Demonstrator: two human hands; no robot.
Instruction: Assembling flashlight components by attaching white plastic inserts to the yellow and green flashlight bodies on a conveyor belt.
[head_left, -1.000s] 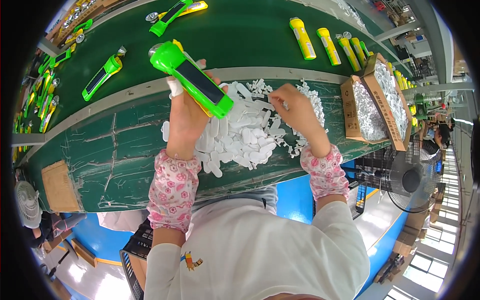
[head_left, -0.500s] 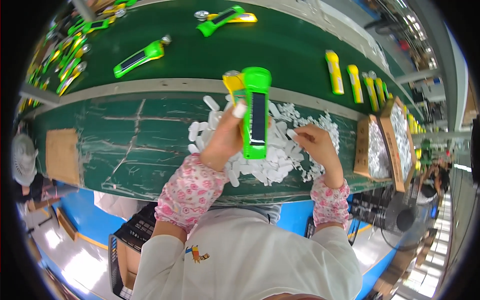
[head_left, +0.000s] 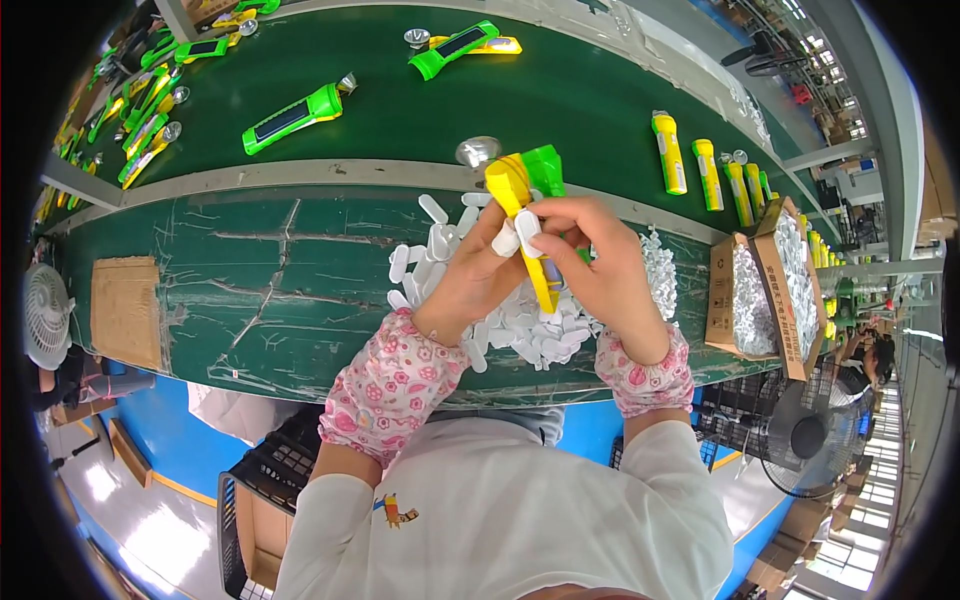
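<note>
The green conveyor belt (head_left: 580,95) runs across the far side, with a solar-panelled green flashlight (head_left: 295,118) lying at its left and yellow flashlights (head_left: 670,155) in a row at its right. Nearer me is the scuffed green worktable (head_left: 340,330). At its right end, a cardboard carton (head_left: 721,310) holds small white pieces; at its left lies a flat cardboard piece (head_left: 125,315). A heap of white oval parts (head_left: 545,340) spreads beneath my hands.

Above that heap, my left hand (head_left: 462,280) grasps a yellow-and-green flashlight (head_left: 508,182), far end tipped up, its yellow side toward me (my fingers behind it are partly hidden). My right hand (head_left: 618,262) pinches one white oval piece (head_left: 528,230) between thumb and fingers, over the yellow side; whether it touches there, I cannot tell. A silvery reflector cup (head_left: 478,151) shows just left of the flashlight's far end. Smallest is the white wrap (head_left: 505,241) on my left thumb.
</note>
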